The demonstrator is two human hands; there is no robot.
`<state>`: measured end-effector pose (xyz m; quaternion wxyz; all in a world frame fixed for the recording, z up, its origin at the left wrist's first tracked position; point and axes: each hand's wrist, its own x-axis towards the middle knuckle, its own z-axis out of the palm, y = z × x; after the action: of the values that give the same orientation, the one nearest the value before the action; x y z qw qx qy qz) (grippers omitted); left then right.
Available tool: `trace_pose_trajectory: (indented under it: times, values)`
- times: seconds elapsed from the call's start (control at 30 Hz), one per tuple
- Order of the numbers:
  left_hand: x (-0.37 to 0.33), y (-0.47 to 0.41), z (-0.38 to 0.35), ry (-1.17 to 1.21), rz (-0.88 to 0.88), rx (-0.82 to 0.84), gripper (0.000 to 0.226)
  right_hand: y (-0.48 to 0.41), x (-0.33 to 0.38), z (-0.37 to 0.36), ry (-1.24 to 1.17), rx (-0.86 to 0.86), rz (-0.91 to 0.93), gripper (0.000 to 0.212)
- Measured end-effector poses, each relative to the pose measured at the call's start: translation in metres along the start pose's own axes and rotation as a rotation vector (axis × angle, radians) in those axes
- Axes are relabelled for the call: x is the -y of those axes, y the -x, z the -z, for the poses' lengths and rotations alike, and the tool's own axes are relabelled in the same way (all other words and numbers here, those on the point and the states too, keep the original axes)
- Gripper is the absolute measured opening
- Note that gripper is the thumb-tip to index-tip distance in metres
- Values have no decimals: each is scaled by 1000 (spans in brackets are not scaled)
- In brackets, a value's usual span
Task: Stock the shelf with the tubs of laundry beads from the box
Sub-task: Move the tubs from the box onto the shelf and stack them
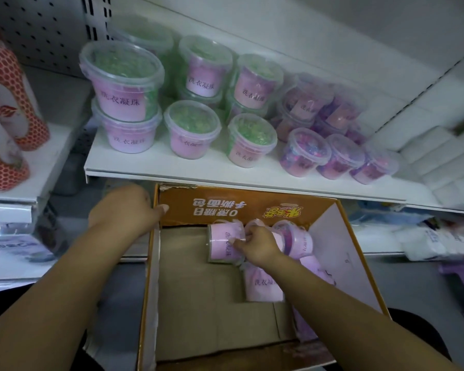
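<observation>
An orange cardboard box [252, 207] stands open below the white shelf [198, 175]. Inside it lie several pink-labelled tubs of laundry beads on their sides. My right hand [257, 246] reaches into the box and grips one lying tub [220, 243] at its side. Another tub [263, 286] lies nearer me, and one more [298, 238] lies to the right. My left hand [126, 207] holds the box's far left corner. On the shelf stand several tubs: green-bead ones [121, 79] at left, some stacked, and purple-bead ones [303, 152] at right.
Red-and-white patterned bottles [8, 108] stand on the neighbouring shelf at left. White packs [434, 159] fill the shelf's right end. A lower shelf at right holds white bagged goods [434, 242]. The shelf's front strip before the tubs is bare.
</observation>
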<state>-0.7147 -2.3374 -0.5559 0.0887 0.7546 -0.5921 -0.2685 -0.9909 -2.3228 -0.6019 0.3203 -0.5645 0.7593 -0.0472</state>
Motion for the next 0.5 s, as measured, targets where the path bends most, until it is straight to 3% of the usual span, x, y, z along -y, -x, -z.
trace_pose_trajectory:
  times: [0.17, 0.33, 0.43, 0.5]
  values:
    - [-2, -2, 1, -17, -1, -19, 46, 2, -2, -7, -37, -14, -3, 28]
    - [-15, 4, 1, 96, -221, -289, 35, 8, -6, -5, -99, -25, 50, 21]
    - [-20, 4, -7, 202, -370, -202, 27, 16, -2, 0, -210, -26, 84, 12]
    - [-22, 4, -14, 254, -426, -77, 25, 24, 4, 7, -351, -27, 93, 18]
